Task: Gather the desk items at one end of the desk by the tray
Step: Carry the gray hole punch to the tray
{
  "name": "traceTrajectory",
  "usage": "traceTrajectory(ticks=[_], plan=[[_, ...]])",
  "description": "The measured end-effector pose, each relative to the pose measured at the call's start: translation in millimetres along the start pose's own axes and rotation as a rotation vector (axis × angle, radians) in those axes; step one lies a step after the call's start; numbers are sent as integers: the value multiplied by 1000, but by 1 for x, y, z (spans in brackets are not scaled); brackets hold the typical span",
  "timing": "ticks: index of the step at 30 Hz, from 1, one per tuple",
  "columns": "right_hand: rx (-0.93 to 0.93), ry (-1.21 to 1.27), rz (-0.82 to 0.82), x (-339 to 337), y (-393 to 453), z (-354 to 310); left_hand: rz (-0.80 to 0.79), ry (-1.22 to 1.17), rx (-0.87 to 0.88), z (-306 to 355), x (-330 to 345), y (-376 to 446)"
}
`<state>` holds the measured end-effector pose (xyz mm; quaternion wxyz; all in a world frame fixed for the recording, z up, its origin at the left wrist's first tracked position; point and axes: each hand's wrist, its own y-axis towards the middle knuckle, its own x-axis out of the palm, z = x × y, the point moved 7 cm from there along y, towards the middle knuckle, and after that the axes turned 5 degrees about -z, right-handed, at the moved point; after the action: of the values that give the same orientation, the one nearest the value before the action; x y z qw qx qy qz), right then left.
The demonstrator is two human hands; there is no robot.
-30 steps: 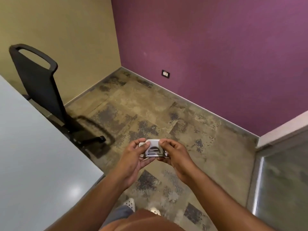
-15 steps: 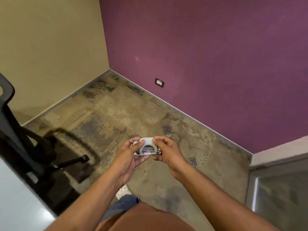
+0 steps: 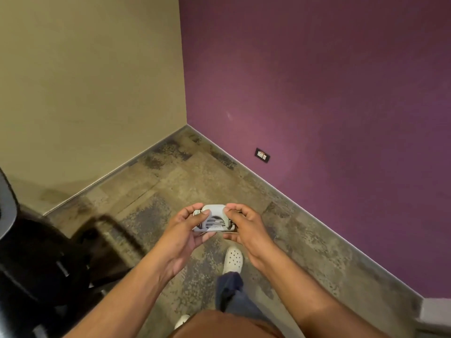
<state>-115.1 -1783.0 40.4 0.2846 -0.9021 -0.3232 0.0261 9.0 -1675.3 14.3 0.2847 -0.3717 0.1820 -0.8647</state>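
I have just one view to work from, a wide-angle camera on the person's head that looks forward and steeply down, so the forearms run up from the bottom edge and both hands sit close, low in the middle. It faces the far room corner, where the tan wall on the left meets the purple wall on the right, with carpeted floor between. With no second view, nothing overlaps.
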Motion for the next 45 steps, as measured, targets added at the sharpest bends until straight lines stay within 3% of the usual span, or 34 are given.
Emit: traceTrajectory(ticks=[13,25,34,45], plan=[[1,-108,-300,53,216,-121,274,-154,173,141,3,140],[-12,-242,-453,150,322,-177,403,-242,272,232,-48,200],[-32,-413,-578,318,410,-213,464,-413,389,339,-168,238],[-21,-512,-831,548,438,-209,689,-489,569,449,-324,192]])
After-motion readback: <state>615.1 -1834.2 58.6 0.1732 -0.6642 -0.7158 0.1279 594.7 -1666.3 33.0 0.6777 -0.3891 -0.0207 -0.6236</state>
